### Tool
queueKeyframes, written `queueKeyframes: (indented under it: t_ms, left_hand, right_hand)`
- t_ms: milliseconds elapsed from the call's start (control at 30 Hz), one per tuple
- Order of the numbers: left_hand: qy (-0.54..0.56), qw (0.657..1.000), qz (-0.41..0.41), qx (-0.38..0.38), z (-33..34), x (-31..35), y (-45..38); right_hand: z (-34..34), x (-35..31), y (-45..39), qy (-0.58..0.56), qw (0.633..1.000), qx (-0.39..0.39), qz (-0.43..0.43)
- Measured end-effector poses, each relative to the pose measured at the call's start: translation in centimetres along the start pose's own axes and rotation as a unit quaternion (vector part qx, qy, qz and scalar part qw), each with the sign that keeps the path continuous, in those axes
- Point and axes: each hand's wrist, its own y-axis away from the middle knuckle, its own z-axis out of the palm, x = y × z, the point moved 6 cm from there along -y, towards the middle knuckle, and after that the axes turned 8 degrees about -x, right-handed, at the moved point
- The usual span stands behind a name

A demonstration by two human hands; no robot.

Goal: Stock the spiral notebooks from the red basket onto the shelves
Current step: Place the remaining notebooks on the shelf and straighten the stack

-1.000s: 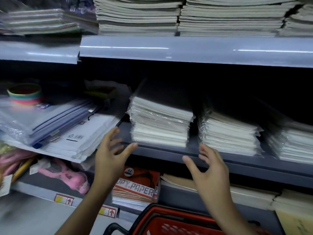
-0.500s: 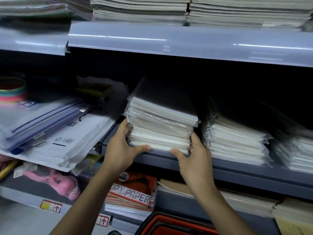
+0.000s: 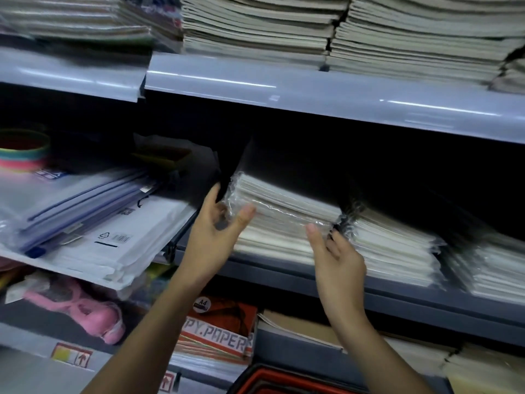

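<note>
A plastic-wrapped stack of spiral notebooks (image 3: 287, 214) lies on the middle grey shelf (image 3: 272, 271). My left hand (image 3: 213, 237) is at the stack's left front corner, with its fingers straight along the left side and its thumb against the front. My right hand (image 3: 338, 260) is at the right front corner, its thumb up against the front and its fingertips in the gap beside the neighbouring stack (image 3: 392, 245). Neither hand closes round the stack. Only the rim of the red basket (image 3: 270, 379) shows at the bottom edge.
More wrapped notebook stacks (image 3: 494, 268) fill the shelf to the right. Clear zip folders and white envelopes (image 3: 85, 220) lie on the left shelf. The top shelf (image 3: 312, 89) carries tall piles of exercise books. Copy paper reams (image 3: 218, 336) and a pink toy (image 3: 85, 308) sit below.
Both hands reached up, took the stack by its front corners, and have now loosened, the left fingers sliding up along the stack's side. The view has shifted closer.
</note>
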Motion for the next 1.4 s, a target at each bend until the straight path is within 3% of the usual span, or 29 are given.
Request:
queueKeyframes:
  t_ms: [167, 367, 467, 567, 667, 867, 967, 1067, 1167, 1400]
  left_hand:
    - [0.026, 0.995, 0.043, 0.082, 0.6, 1.2, -1.0]
    - [0.036, 0.994, 0.026, 0.100, -0.3, 1.9, -1.3]
    - [-0.018, 0.995, 0.010, 0.102, -0.4, 1.5, -0.6]
    - [-0.084, 0.986, 0.089, 0.112, 0.3, 3.4, 0.6]
    - [-0.131, 0.973, 0.148, 0.121, 1.0, 4.8, 0.7]
    - [-0.142, 0.969, 0.125, 0.156, 0.9, 4.9, -0.3]
    - [-0.158, 0.970, 0.124, 0.138, 1.1, 4.7, -0.1]
    - [-0.128, 0.979, 0.118, 0.103, 1.0, 3.2, 0.8]
    - [-0.109, 0.989, 0.053, 0.086, 0.7, 0.3, 1.6]
    - [-0.134, 0.986, 0.021, 0.092, 1.4, -2.1, 1.6]
  right_hand:
    - [-0.2, 0.4, -1.2, 0.061, 0.993, 0.085, -0.060]
    - [0.6, -0.3, -1.2, 0.063, 0.988, 0.114, -0.088]
    - [0.8, 0.1, -0.6, 0.012, 0.994, 0.078, -0.073]
    - [0.8, 0.0, 0.0, -0.062, 0.996, 0.040, -0.050]
    - [0.4, -0.9, -0.4, -0.056, 0.994, 0.079, -0.053]
    - [0.1, -1.7, -1.4, -0.001, 0.983, 0.157, -0.091]
    - [0.1, -1.3, -1.8, -0.012, 0.985, 0.139, -0.097]
    - [0.6, 0.4, -1.0, 0.010, 0.997, 0.045, -0.067]
    - [1.1, 1.9, -0.5, 0.076, 0.995, -0.017, -0.069]
    - [0.9, 1.2, -0.8, 0.144, 0.986, 0.009, -0.082]
